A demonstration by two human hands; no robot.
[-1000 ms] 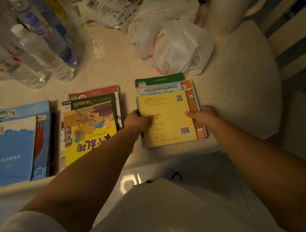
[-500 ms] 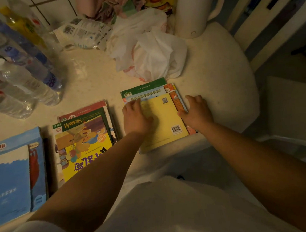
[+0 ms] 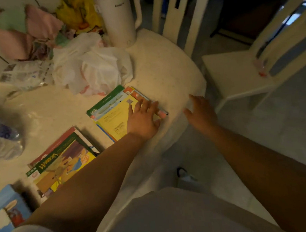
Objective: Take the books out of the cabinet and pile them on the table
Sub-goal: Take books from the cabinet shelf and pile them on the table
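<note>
Three piles of books lie on the cream table (image 3: 159,66). The right pile (image 3: 112,117) has a yellow cover on top, with green and orange books under it. My left hand (image 3: 143,118) rests flat on that yellow cover, fingers spread. My right hand (image 3: 201,112) hovers off the table's right edge, fingers apart and empty. The middle pile (image 3: 63,162) shows a yellow and green "Warriors" cover. A blue pile (image 3: 6,209) sits at the lower left. The cabinet is out of view.
A crumpled white plastic bag (image 3: 94,67) lies behind the right pile. A white kettle (image 3: 118,18) stands at the back, with pink and yellow bags (image 3: 39,27) beside it. Water bottles (image 3: 1,137) crowd the left. Two white chairs (image 3: 235,68) stand to the right.
My view has swung right. My left hand slid across onto the yellow cover's right side. My right hand let go of the pile and lifted off past the table's edge.
</note>
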